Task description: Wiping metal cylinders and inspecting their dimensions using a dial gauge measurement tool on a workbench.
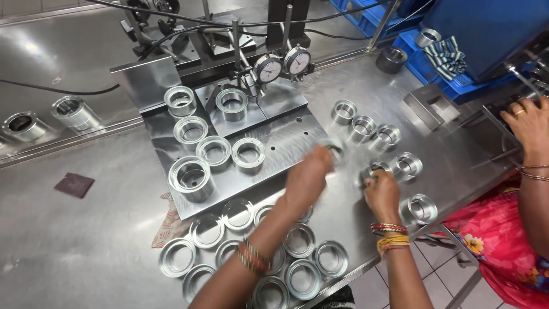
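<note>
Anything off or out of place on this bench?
Mostly tidy. A patterned cloth is wedged under the steel plate's front corner, and a dark red pad lies loose to the left. Left hand is motion-blurred holding a ring; no visible damage or spills.

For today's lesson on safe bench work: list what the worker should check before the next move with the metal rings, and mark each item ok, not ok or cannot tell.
1. Left hand grips its ring: cannot tell, blurred.
2. Right hand grips its ring: ok, fingers around it.
3. Free room on the grey plate below the two dial gauges: ok.
4. Ring near the table edge sits fully on the table: ok.
5. Co-worker's hand clear of both hands: ok, far right.
</note>
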